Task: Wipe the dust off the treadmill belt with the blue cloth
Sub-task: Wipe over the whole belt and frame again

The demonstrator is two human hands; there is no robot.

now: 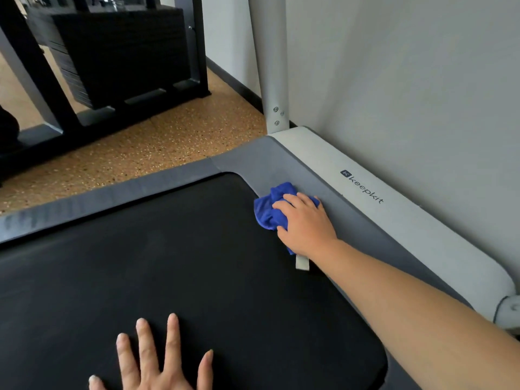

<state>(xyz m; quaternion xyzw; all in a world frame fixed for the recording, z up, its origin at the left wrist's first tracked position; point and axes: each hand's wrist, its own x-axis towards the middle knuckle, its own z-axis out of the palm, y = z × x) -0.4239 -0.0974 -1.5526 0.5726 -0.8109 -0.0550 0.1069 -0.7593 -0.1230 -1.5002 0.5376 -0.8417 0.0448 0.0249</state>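
One blue cloth [271, 211], bunched into a wad, is lying at the two o'clock corner of the black treadmill belt [174, 266], straddling the seam where the belt is meeting the grey side rail [284, 161]. The right hand [305, 225] is resting on top of the cloth, its fingers curling over the wad and gripping it, so most of the fabric is showing at ten o'clock of the knuckles and a small tail at six o'clock beneath the palm. The left hand [153, 358] is pressing flat on the belt at six o'clock, fingers spread and holding nothing. A pale tag [302, 262] is showing just below the right wrist. Risk, as a judgement: because the cloth is crumpled, little of it is touching the belt, so strokes may be leaving dusty streaks; it may also be riding up onto the rail and missing the belt's edge.
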